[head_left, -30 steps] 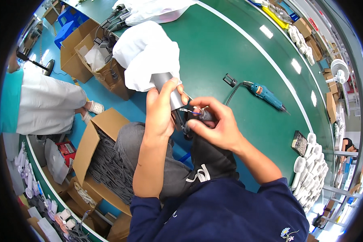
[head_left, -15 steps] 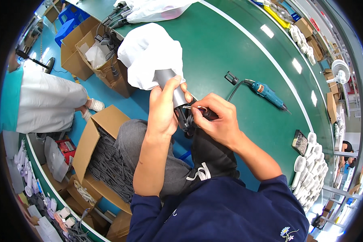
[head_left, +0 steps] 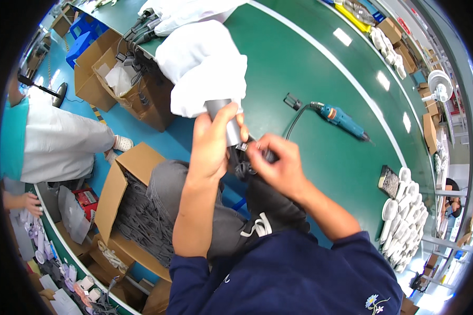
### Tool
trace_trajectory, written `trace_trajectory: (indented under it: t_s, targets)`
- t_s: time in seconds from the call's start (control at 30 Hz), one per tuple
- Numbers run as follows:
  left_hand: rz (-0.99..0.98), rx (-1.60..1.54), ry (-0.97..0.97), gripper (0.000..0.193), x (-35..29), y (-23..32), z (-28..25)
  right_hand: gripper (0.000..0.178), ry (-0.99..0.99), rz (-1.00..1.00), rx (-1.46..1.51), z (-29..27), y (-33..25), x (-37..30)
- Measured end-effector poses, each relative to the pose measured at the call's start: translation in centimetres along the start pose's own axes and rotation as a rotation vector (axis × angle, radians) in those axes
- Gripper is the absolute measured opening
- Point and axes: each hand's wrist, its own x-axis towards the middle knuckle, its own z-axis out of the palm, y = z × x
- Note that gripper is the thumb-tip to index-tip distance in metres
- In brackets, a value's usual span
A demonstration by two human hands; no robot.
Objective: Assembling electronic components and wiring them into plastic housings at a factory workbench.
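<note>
My left hand (head_left: pixel 207 149) is wrapped round a smooth grey tube (head_left: pixel 233 134), held tilted above my lap. A white plastic bag (head_left: pixel 202 68) covers the tube's far end and whatever is under it. At the near end, a bundled dark cord (head_left: pixel 242 170) hangs beside thin wires with small light-coloured ends. My right hand (head_left: pixel 283 167) is closed in a pinch on these wires, slightly smeared by motion. A dark rounded piece (head_left: pixel 270 156) shows under its curled fingers; whether it is gripped is hard to see.
On the green table (head_left: pixel 320 173) lie a teal electric screwdriver (head_left: pixel 344 124), a small black clip-like part (head_left: pixel 292 101) and a pile of white brush-like parts (head_left: pixel 402 220). An open carton of grey cords (head_left: pixel 142 220) stands at my left. Beyond it is a person in a white apron (head_left: pixel 63 136).
My right hand's fingers have shifted at the wires by the tube's near end. The bag and tube have moved slightly. Another person's hand has appeared at the far left.
</note>
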Motion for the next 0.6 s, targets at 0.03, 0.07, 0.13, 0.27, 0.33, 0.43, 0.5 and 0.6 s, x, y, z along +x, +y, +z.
trace_trajectory:
  t_s: [0.03, 0.07, 0.13, 0.27, 0.33, 0.43, 0.5, 0.6]
  targets:
    - [-0.040, -0.009, -0.020, 0.018, -0.2, 0.2, -0.2, 0.006, -0.013, -0.041, 0.059, 0.3, -0.5, -0.6]
    - [-0.080, -0.018, -0.039, 0.019, -0.3, 0.3, -0.3, 0.008, -0.016, -0.026, 0.038, 0.1, -0.7, -0.5]
    - [-0.106, -0.040, -0.041, 0.019, 0.2, 0.0, -0.1, 0.009, 0.000, 0.018, 0.027, -0.5, -0.9, 0.1]
    - [-0.104, -0.023, -0.045, 0.019, 0.0, 0.2, 0.4, 0.009, 0.023, 0.018, 0.014, -0.7, -0.8, -0.1]
    - [-0.102, -0.017, -0.057, 0.019, -0.2, 0.3, 0.3, 0.008, 0.024, 0.010, 0.010, -0.7, -0.9, 0.0]
    - [-0.125, -0.057, -0.042, 0.019, -0.1, 0.3, -0.1, 0.008, 0.008, -0.029, 0.000, -0.7, -0.7, 0.4]
    - [-0.097, -0.035, -0.040, 0.020, -0.1, 0.5, -0.2, 0.009, -0.011, -0.061, -0.005, -0.8, -0.3, 0.6]
    - [-0.071, -0.207, -0.026, 0.017, 0.1, 2.8, -1.6, 0.008, 0.158, 0.187, 0.087, -2.7, 1.6, 0.4]
